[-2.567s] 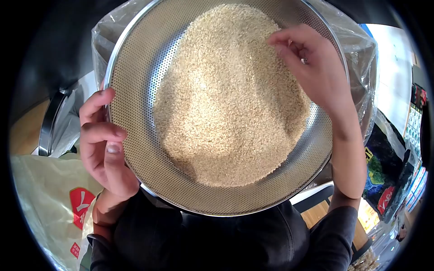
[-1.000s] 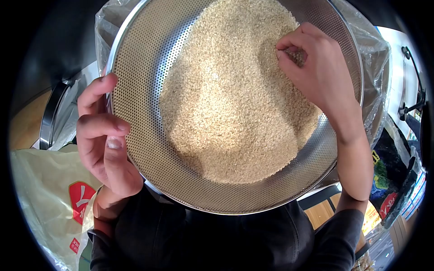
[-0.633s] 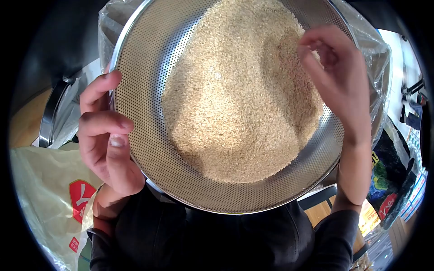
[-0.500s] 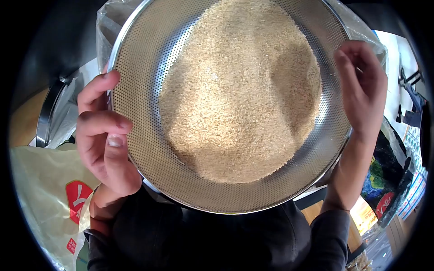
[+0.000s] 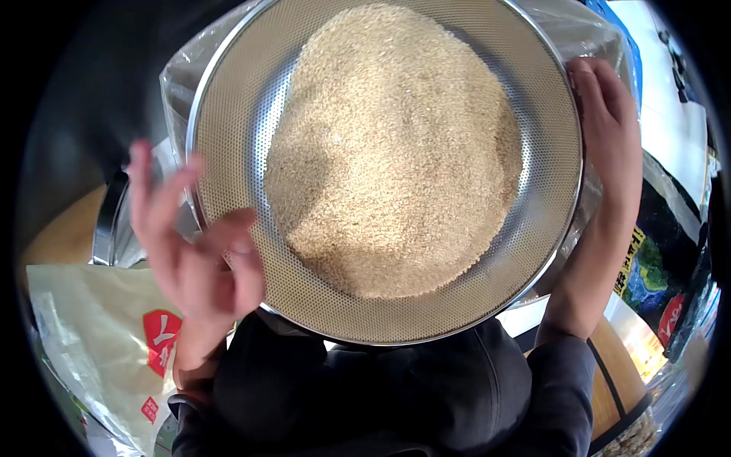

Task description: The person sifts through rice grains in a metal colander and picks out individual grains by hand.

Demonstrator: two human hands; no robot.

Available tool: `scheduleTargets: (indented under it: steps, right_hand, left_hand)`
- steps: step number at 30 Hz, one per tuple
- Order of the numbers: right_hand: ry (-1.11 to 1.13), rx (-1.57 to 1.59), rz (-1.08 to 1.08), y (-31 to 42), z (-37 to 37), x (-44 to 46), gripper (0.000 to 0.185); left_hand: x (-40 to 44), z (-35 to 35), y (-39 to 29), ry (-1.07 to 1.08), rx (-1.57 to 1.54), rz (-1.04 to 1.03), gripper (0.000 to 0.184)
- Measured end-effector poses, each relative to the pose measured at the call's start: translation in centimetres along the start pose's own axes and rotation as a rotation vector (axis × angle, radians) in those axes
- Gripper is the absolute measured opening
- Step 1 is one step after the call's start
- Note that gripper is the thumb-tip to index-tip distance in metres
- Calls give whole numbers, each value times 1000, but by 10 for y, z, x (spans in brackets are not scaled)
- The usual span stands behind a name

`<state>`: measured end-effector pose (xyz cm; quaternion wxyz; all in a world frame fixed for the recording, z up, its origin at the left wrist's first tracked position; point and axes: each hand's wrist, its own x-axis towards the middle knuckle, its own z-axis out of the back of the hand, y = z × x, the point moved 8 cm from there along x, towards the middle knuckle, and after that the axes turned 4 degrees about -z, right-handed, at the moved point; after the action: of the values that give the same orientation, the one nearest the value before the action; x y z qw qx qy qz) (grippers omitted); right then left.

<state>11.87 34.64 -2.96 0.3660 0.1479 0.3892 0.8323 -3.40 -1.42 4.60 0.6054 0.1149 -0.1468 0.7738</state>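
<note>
A large round metal sieve with a perforated bottom fills the middle of the head view, held over my lap. Spread across it is a heap of pale, light-brown grain, like rice. At the right side, my right hand is closed on the sieve's rim, fingertips at the edge. My left hand is at the lower left rim with its fingers spread, blurred by motion; the thumb and a finger reach over the sieve. Whether the left hand touches the rim I cannot tell.
Clear plastic sheeting lies behind and under the sieve. A cream bag with a red emblem is at lower left, near a metal-rimmed object. At right lies a dark printed package beside a wooden surface.
My left hand has loosened and spread its fingers, moving slightly right and down. My right hand has shifted onto the right rim. The grain heap has shifted slightly left in view.
</note>
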Motion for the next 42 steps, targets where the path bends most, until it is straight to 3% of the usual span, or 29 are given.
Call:
scheduleTargets:
  steps: [1,3,6,8,10,11,13,14,16,17,19,20,22,23,25,26,29,31,32,35,38,40,41,42]
  right_hand:
    - [-19,12,-2,3,0,-3,29]
    - [-6,-83,-7,6,-3,-6,31]
    - [-11,-159,-30,14,1,-10,31]
    - [-22,-210,-29,20,1,-11,30]
    - [-21,-204,-67,16,1,-11,29]
    - [-30,-194,-68,17,3,-12,29]
    - [14,-179,-112,17,2,-12,29]
    - [7,-165,-115,16,3,-11,29]
    - [7,-227,-57,19,2,-11,29]
    - [4,-213,-65,18,2,-11,29]
    - [-1,-213,-49,19,3,-12,28]
    - [-2,-206,-56,18,3,-14,28]
    - [-34,-235,-1,22,4,-14,27]
    - [-33,-228,-2,23,3,-14,27]
    - [-15,-228,-49,21,2,-14,27]
    - [-13,-222,-45,21,2,-13,27]
    - [3,-215,-26,20,1,-13,27]
    - [0,-233,-4,21,1,-13,27]
    - [4,-230,-2,21,0,-13,27]
    - [19,-222,-18,19,0,-13,26]
    - [33,-240,-6,19,-1,-13,26]
    - [-5,-278,42,20,1,-13,25]
    - [-3,-280,37,20,0,-15,25]
    - [-16,-267,43,21,1,-15,25]
  left_hand:
    - [13,6,-4,-2,8,-21,16]
    - [34,-19,-36,386,-210,-155,18]
    - [65,-50,-44,411,-396,-48,27]
    - [94,-81,-33,318,-521,-92,29]
    - [124,-114,-12,422,-731,201,29]
    - [136,-123,-12,425,-721,193,29]
    - [136,-153,6,531,-865,549,29]
    - [138,-164,9,538,-851,543,29]
    - [132,-183,17,367,-1196,656,28]
    - [126,-189,19,380,-1184,654,28]
    - [107,-201,13,395,-1559,854,27]
    - [98,-201,10,404,-1553,856,27]
    - [80,-195,-19,634,-1568,759,29]
    - [74,-188,-27,636,-1561,763,29]
    - [54,-176,-63,943,-1548,807,31]
    - [52,-168,-71,940,-1542,812,31]
    - [12,-162,-85,1012,-1583,1179,32]
    - [20,-149,-104,970,-1914,1005,34]
    - [17,-158,-111,1191,-1447,686,32]
    - [30,-143,-119,1144,-1330,538,29]
    - [58,-148,-101,842,-1265,264,24]
    - [90,-158,-75,560,-1432,358,23]
    - [108,-162,-60,420,-1525,501,22]
    - [125,-165,-43,359,-1467,565,24]
